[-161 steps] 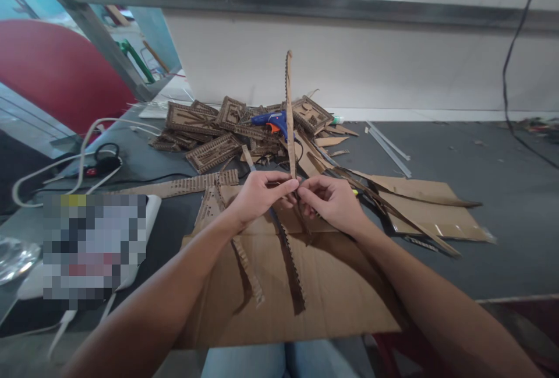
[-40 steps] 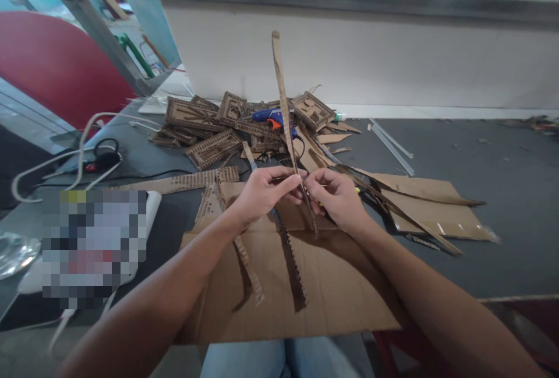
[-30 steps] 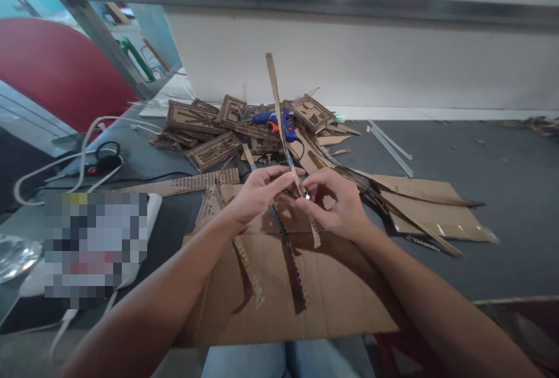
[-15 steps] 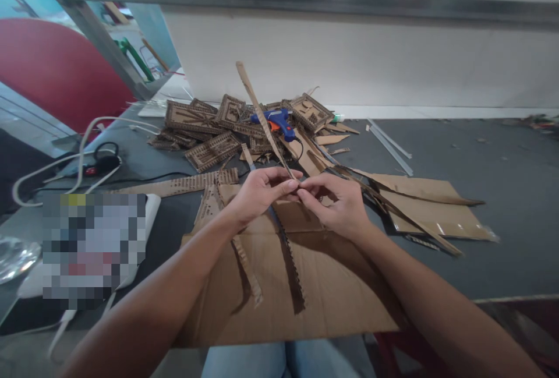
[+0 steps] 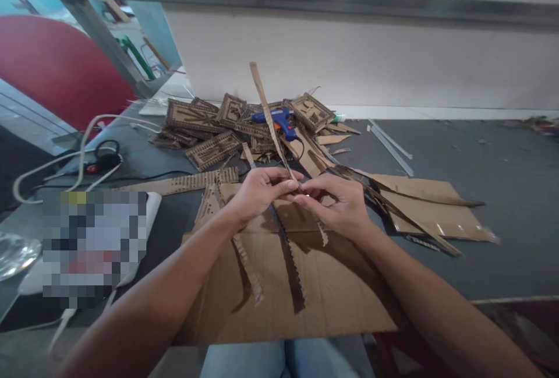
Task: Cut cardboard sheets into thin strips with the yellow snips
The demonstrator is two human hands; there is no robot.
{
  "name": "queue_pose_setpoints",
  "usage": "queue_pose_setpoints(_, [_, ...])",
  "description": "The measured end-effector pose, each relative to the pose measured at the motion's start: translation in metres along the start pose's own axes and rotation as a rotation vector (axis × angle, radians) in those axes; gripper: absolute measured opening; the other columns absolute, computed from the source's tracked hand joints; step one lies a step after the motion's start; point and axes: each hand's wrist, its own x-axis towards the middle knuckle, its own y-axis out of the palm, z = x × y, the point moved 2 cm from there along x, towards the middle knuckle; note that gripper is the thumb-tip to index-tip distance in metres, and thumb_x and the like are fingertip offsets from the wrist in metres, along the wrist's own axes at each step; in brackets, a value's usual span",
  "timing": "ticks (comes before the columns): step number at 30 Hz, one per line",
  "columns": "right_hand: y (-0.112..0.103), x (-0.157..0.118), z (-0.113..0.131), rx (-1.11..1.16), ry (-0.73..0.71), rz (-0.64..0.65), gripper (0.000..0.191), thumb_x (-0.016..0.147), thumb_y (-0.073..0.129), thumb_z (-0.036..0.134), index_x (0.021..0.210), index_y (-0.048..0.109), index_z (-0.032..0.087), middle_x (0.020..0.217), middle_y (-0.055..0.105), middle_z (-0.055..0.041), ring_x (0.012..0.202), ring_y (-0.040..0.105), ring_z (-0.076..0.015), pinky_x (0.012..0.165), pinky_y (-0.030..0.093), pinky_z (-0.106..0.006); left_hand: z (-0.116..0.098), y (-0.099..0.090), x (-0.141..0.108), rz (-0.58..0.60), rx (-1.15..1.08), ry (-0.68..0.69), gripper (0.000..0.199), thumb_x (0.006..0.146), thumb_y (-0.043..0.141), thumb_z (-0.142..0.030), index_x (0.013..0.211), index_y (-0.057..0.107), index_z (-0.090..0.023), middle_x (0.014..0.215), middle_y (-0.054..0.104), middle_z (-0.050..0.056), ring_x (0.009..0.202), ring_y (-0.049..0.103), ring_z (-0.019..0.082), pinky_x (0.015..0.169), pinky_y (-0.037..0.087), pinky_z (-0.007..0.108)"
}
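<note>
A long thin cardboard strip (image 5: 266,111) rises up and to the left from between my hands. My left hand (image 5: 266,193) pinches it near its lower end. Fingertips of my right hand (image 5: 338,200) press on the same strip, close beside the left fingertips. A ragged end of cardboard (image 5: 322,232) hangs below the right hand. Beneath both hands lies a large cardboard sheet (image 5: 345,302), with a dark-edged strip (image 5: 292,267) and a curled strip (image 5: 248,267) on it.
Behind the hands, a blue glue gun (image 5: 283,123) rests on a pile of cardboard frames (image 5: 213,151). Clear sticks (image 5: 391,148) and flat cardboard (image 5: 428,209) lie to the right. At left are a white device (image 5: 151,209), cables and a red chair (image 5: 56,69).
The upper end of the strip has swung slightly to the right. More of the ragged lower end now shows under my right hand. Both hands stay nearly in place.
</note>
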Motion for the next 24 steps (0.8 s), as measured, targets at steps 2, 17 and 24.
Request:
queue_pose_setpoints(2, [-0.0002,0.0007,0.0011,0.006,-0.003,0.008,0.014,0.086,0.072,0.038,0.089,0.073,0.024,0.077,0.073,-0.0020,0.060,0.062,-0.0133,0.060,0.052,-0.028,0.0004,-0.0001,-0.0003,0.000,0.003,0.005,0.033,0.077,0.078,-0.040,0.095,0.075,-0.012,0.089,0.075,0.008,0.079,0.070,0.019,0.077,0.057,0.030])
queue_pose_setpoints(17, [0.0007,0.0019,-0.0002,0.131,0.033,0.012,0.015,0.082,0.077,0.037,0.080,0.073,0.023,0.074,0.068,-0.0016,0.058,0.056,-0.0121,0.058,0.046,-0.027,-0.0051,0.0017,-0.0017,0.032,0.072,0.043,0.030,0.079,0.077,-0.039,0.091,0.075,-0.011,0.090,0.075,0.010,0.082,0.069,0.019,0.077,0.056,0.029])
queue_pose_setpoints(24, [0.0007,0.0006,0.0077,0.192,-0.063,0.023,0.015,0.083,0.075,0.036,0.087,0.076,0.021,0.079,0.065,-0.0023,0.062,0.056,-0.0108,0.055,0.046,-0.024,-0.0031,0.0006,-0.0009,0.064,-0.011,0.047,0.033,0.077,0.079,-0.039,0.091,0.074,-0.010,0.085,0.074,0.007,0.074,0.068,0.016,0.070,0.055,0.025])
